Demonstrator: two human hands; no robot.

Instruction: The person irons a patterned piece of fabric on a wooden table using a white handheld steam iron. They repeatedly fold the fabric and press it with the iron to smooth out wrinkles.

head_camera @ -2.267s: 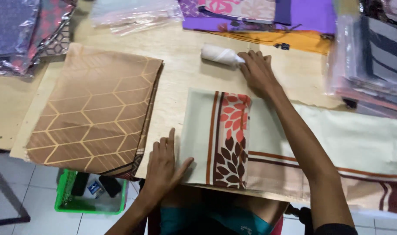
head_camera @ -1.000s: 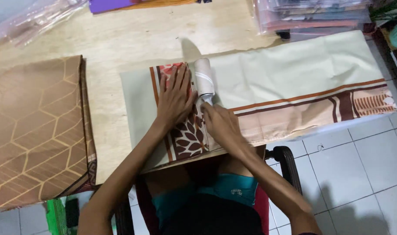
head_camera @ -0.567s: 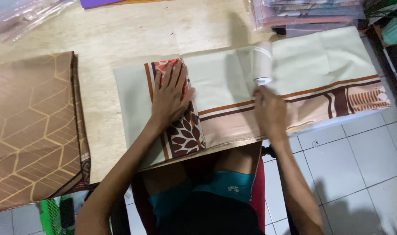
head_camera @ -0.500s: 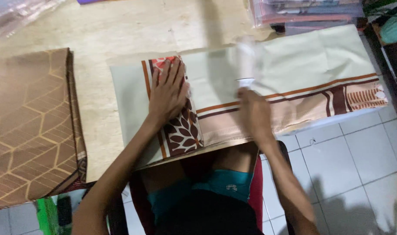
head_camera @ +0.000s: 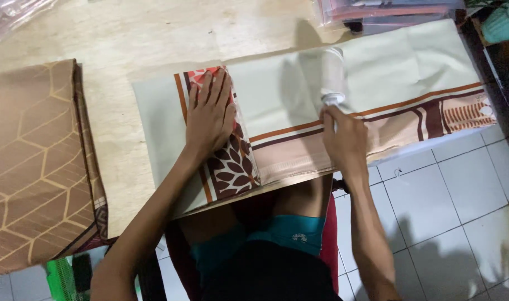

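The left hand (head_camera: 210, 120) is lying flat, fingers spread, pressing on the leaf-patterned band of a folded cream bedsheet (head_camera: 276, 100) on the wooden table (head_camera: 126, 39). The right hand (head_camera: 345, 139) is gripping the handle of a white lint roller (head_camera: 331, 78), which is resting on the sheet just beyond its fingertips. A folded brown hexagon-patterned fabric (head_camera: 34, 161) is lying well apart, out past the left hand.

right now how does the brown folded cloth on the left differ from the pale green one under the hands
The brown cloth carries a gold hexagon line pattern all over; the pale green cloth is mostly plain, with a red and brown leaf panel and stripes. The brown one lies untouched; the green one has the left hand pressed flat on it and the right hand running a white roller over it. Both lie folded flat on the wooden table.
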